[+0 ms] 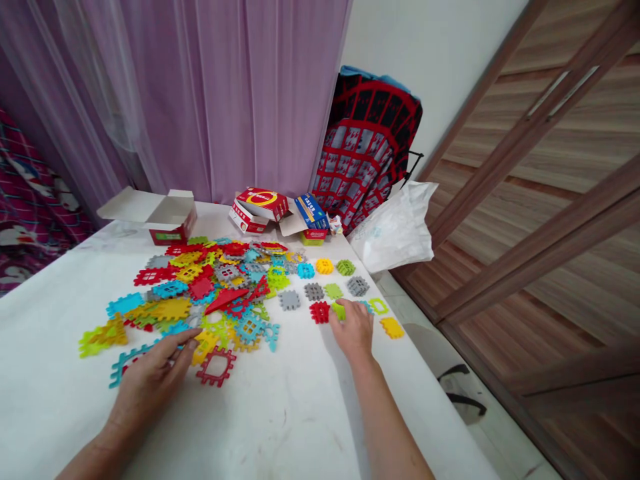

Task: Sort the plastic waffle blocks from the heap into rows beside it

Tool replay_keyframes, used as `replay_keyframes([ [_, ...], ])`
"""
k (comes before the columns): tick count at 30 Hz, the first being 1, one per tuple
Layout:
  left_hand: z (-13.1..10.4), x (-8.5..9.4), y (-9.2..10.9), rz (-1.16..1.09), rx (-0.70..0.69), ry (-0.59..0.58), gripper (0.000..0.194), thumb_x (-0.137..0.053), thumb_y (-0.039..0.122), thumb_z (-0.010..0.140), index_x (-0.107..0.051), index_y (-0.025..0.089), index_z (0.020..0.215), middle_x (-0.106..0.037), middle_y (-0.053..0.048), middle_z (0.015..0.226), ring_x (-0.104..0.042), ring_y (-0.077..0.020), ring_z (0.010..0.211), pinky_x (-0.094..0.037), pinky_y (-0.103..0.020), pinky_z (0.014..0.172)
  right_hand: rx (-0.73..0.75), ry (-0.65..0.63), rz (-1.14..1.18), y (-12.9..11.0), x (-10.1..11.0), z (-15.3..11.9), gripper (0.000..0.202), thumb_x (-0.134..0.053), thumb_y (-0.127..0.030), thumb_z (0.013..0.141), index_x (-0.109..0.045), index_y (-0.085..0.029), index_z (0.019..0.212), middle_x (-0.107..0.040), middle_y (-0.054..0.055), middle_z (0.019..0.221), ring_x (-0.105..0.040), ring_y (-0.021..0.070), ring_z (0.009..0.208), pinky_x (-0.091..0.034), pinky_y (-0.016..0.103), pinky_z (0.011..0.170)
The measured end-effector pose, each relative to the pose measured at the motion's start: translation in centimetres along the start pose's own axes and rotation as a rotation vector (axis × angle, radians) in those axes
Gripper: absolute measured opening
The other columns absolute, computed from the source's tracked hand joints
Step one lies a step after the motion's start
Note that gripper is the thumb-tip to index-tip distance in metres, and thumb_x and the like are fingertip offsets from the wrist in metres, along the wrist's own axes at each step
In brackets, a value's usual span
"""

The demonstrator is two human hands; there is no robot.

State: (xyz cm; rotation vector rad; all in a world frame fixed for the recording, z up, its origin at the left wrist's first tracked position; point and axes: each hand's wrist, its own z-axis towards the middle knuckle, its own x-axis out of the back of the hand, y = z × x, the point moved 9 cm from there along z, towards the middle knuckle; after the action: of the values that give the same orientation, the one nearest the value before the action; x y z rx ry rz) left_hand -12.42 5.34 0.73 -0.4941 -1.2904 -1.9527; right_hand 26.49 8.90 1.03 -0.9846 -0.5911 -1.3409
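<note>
My left hand (153,377) is at the near left edge of a pile of colourful plastic interlocking building tiles (203,289). Its fingers are stretched forward and a little apart, with the tips beside a yellow tile (204,347). A red square tile with a round opening (216,366) lies just right of them. My right hand (354,328) is among the sorted tiles on the right, fingers curled around a light green tile (339,311). Touching distance to its left is a red stack of tiles (319,312). A blue piece behind the hand is mostly hidden.
Small groups of tiles sit along the right, including a grey stack (358,286) and a yellow tile (392,327) near the table edge. Opened boxes (173,223) and a red box (263,203) stand at the back. A white bag (395,230) is beyond the right edge.
</note>
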Motion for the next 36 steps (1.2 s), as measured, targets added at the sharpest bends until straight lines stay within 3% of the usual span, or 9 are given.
replay_keyframes([
  [7,0.0,0.5,0.6,-0.013,-0.028,0.037,0.035,-0.049,0.046,0.079,-0.071,0.020,0.088,-0.067,0.004,0.054,-0.056,-0.0110,0.040,-0.044,-0.019,0.041,0.012,-0.112,-0.098,-2.5,-1.2,-0.7,0.029,-0.069,-0.040,0.078,-0.064,-0.021,0.098,-0.070,0.007,0.099,-0.052,0.0256,0.102,-0.029,0.034,0.084],
  [12,-0.1,0.2,0.1,-0.005,-0.006,0.006,0.035,-0.050,0.047,0.080,-0.071,0.021,0.090,-0.063,0.006,0.050,-0.052,-0.0102,0.039,-0.043,-0.018,0.042,0.016,-0.117,-0.140,-2.6,-1.2,-0.7,0.035,-0.068,-0.041,0.078,-0.063,-0.020,0.106,-0.069,0.008,0.103,-0.051,0.0258,0.104,-0.029,0.036,0.085],
  [19,-0.1,-0.1,-0.4,-0.019,0.008,-0.015,0.034,-0.052,0.048,0.081,-0.071,0.022,0.093,-0.073,0.001,0.067,-0.060,-0.0123,0.049,-0.047,-0.019,0.049,0.029,-0.146,-0.141,-3.1,-1.5,-0.8,0.033,-0.066,-0.039,0.079,-0.063,-0.022,0.107,-0.068,0.007,0.102,-0.051,0.0250,0.103,-0.029,0.035,0.085],
  [27,-0.1,-0.2,-0.6,-0.002,0.055,-0.040,0.038,-0.049,0.046,0.081,-0.071,0.018,0.095,-0.065,0.003,0.055,-0.053,-0.0116,0.042,-0.043,-0.020,0.045,0.011,-0.150,-0.123,-3.1,-1.6,-0.9,0.031,-0.065,-0.038,0.080,-0.063,-0.022,0.106,-0.068,0.007,0.101,-0.051,0.0253,0.103,-0.028,0.035,0.085],
  [36,0.0,0.1,0.0,-0.009,0.051,-0.033,0.036,-0.049,0.047,0.080,-0.071,0.020,0.091,-0.068,0.002,0.058,-0.057,-0.0126,0.045,-0.045,-0.021,0.047,-0.015,-0.165,-0.179,-2.9,-1.6,-1.2,0.041,-0.067,-0.043,0.078,-0.063,-0.020,0.111,-0.068,0.010,0.103,-0.051,0.0272,0.103,-0.028,0.037,0.086],
])
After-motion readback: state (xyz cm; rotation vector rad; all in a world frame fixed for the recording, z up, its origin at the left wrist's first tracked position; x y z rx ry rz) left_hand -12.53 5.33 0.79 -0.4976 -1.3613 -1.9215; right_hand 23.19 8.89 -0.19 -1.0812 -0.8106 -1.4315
